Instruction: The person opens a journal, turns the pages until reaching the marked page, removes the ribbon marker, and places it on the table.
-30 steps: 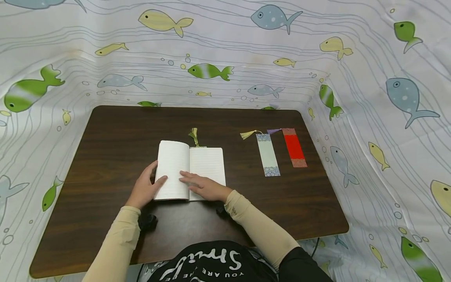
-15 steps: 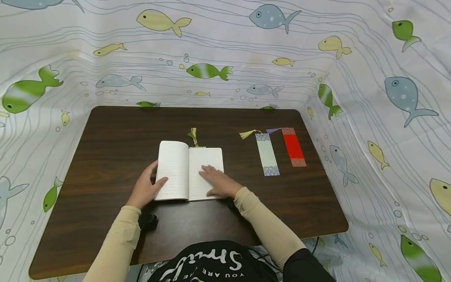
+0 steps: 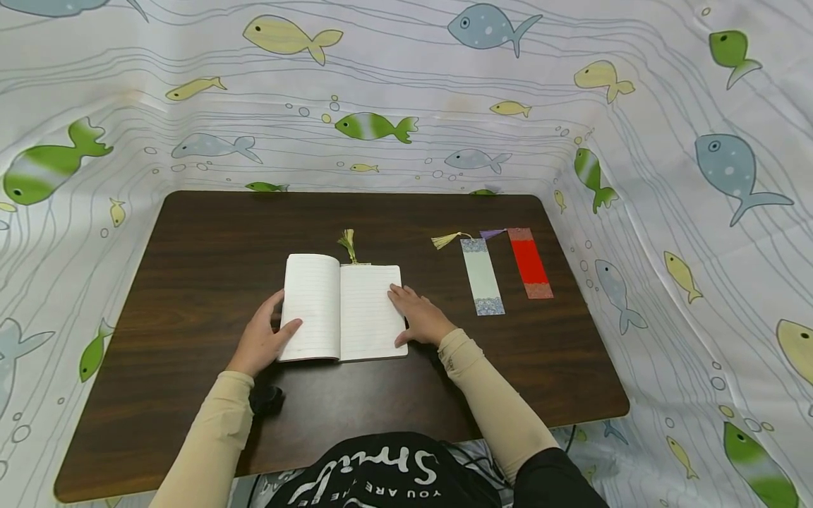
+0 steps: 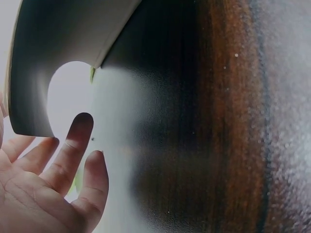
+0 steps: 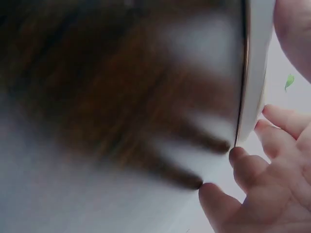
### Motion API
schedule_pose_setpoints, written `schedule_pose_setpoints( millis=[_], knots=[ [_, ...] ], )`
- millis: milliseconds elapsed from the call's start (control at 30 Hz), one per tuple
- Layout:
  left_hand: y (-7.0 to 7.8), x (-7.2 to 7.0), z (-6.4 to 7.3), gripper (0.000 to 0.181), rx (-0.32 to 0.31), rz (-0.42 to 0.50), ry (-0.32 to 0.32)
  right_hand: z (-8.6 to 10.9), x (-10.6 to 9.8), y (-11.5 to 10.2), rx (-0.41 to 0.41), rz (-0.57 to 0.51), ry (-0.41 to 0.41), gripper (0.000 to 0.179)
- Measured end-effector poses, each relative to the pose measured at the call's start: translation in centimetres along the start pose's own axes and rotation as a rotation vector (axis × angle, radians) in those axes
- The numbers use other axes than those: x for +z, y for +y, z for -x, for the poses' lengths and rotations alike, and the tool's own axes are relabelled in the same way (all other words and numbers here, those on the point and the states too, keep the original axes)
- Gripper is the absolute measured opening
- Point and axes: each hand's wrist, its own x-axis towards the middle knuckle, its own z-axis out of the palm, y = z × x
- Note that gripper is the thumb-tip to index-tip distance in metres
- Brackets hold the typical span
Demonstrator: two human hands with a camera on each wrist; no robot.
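Round-cornered ruled-paper notebook (image 3: 371, 314), left hand (image 3: 262, 335) and right hand (image 3: 423, 317) at opposite edges

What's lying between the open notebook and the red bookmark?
The head view shows the right hand touching the notebook, then bare table, a yellow tassel, the pale bookmark and a purple tassel.

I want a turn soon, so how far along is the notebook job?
Done: notebook open, green tassel poking out its top. In hand: the left hand holds its left side; the right hand touches its right edge. Still to do, perhaps: closing it; the pale bookmark and red bookmark lie outside it.
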Motion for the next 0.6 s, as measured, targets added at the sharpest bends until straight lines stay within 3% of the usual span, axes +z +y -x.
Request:
schedule_pose_setpoints(
  millis=[167, 433, 600],
  knots=[
    [0.0, 0.0, 0.0, 0.084, -0.003, 0.007, -0.002, -0.3, 0.3, -0.1, 0.009, 0.037, 0.079, 0.106],
    [0.0, 0.1, -0.1, 0.084, -0.017, 0.005, -0.008, -0.6, 1.0, -0.3, 0.010, 0.031, 0.298, 0.086],
    [-0.1, 0.1, -0.1, 0.084, -0.025, 0.003, -0.012, -0.8, 1.2, -0.2, 0.000, 0.037, 0.317, 0.096]
  ],
)
